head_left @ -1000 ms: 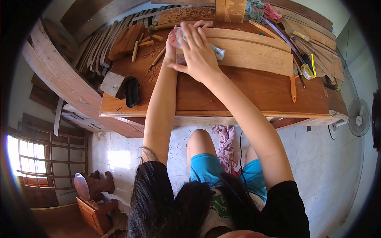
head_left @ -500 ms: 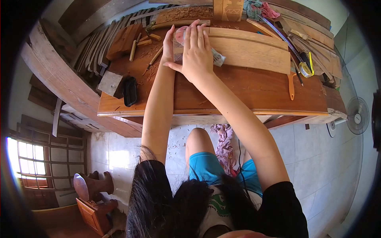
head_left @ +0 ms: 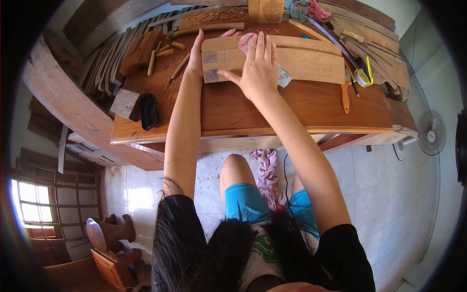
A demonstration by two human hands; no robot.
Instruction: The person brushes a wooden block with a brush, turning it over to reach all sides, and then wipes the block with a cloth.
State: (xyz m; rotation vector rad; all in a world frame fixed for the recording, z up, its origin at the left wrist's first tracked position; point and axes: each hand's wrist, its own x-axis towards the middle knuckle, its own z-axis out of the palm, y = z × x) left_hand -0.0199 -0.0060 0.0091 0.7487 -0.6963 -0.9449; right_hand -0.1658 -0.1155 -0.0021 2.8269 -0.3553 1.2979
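A long wooden board [head_left: 311, 65] with a groove along its far side lies on the bench top. Two dark square patches [head_left: 210, 75] show at its left end. My left hand [head_left: 196, 56] is held around that end, thumb up and fingertips just showing past the far edge. My right hand [head_left: 260, 73] lies flat over what looks like a sheet of sandpaper [head_left: 285, 78], pressed against the board. A pink part of the sheet sticks out by the fingers and a pale printed part beside the palm. The thumb points left, and the palm hides the rest.
Chisels [head_left: 176, 73] and wood shavings lie left of the board, near a black tray [head_left: 148, 112] and a wood block [head_left: 125, 103]. To the right are an orange-handled brush [head_left: 345, 99], a pencil [head_left: 354, 86], a tape measure [head_left: 362, 78] and stacked wood strips [head_left: 379, 58]. A fan [head_left: 431, 132] stands beyond.
My right hand has slid rightward along the board with the sandpaper, uncovering the dark squares at the left end. My left hand stays at that end. The whole view has shifted slightly.
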